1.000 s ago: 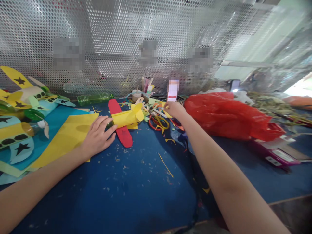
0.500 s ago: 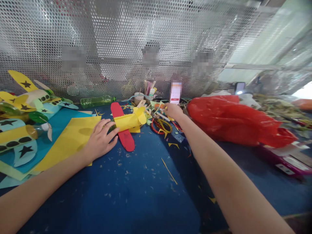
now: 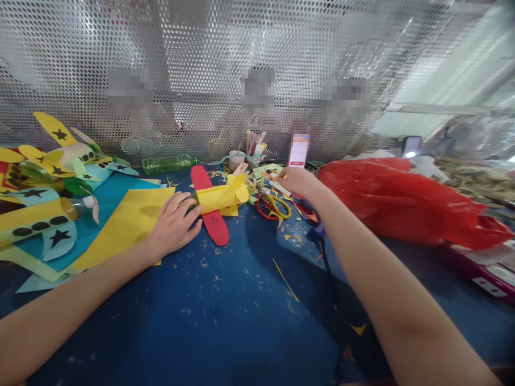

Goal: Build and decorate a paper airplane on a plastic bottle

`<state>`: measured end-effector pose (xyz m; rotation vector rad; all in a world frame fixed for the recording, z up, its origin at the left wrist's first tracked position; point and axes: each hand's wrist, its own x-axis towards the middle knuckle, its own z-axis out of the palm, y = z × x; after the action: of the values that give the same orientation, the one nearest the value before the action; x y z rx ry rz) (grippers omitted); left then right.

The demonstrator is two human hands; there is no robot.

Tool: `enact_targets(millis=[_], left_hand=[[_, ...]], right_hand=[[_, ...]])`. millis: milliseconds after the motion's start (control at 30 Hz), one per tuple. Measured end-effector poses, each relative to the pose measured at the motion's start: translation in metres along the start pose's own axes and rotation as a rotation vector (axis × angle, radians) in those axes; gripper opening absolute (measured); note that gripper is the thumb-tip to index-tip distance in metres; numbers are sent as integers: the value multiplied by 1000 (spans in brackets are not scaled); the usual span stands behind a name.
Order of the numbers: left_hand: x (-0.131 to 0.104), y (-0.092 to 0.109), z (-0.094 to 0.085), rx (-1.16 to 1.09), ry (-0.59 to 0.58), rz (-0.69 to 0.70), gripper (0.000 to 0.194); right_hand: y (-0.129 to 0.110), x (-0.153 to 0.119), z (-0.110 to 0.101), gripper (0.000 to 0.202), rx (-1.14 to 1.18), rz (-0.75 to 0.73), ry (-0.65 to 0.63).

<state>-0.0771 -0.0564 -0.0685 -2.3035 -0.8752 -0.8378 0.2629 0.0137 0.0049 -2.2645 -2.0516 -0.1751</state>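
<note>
A toy airplane (image 3: 217, 199) with a yellow paper body, yellow tail and red wing lies on the blue table. Its green bottle end is under my left hand (image 3: 175, 222), whose fingers curl over it. Farther right, my right hand (image 3: 300, 180) reaches down into a heap of paper scraps (image 3: 269, 170); its fingers are bent together, and whatever they hold is hidden. Just in front of that hand lie scissors with yellow handles (image 3: 281, 206) and another pair with red handles (image 3: 263, 208). Beneath the right forearm is a hot glue gun (image 3: 317, 229), blue and partly covered, with a dark cord.
Several finished bottle airplanes (image 3: 38, 222) stand at the left beside yellow paper sheets (image 3: 124, 225). A green bottle (image 3: 169, 164), a cup (image 3: 236, 160) and a lit phone (image 3: 298, 151) line the mesh wall. A red plastic bag (image 3: 386, 198) fills the right side.
The whole view has shifted, so things sit slightly farther right. My right hand stays over the scraps, and more of the glue gun shows under the forearm. My left hand remains on the airplane.
</note>
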Motion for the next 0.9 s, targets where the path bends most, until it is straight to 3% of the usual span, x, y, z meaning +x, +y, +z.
enact_targets(millis=[67,133,167,300,533,667,900], left_hand=[[0,1,-2,11,33,24,20],[0,5,-5,2,46,35,21],[1,8,-7,-25,43,19,24],[5,26,-15,-233,-11,-152,41],[4,45,-17,-378,-336,-59,44],[3,55,-20,-432,-406,-62,44],[-1,65,-23,-430,-606,-68,32]], right_hand=[[-10,-17,-11,29,120,-34,132],[-24,-39,-16,21,431,-172,252],[-32,-51,-16,21,628,-256,245],[-62,-96,1,23,1125,-420,-95],[-84,-131,41,33,1678,-252,-406],[-87,-137,50,33,1709,-281,-541],[-91,-145,48,33,1528,-414,-593]])
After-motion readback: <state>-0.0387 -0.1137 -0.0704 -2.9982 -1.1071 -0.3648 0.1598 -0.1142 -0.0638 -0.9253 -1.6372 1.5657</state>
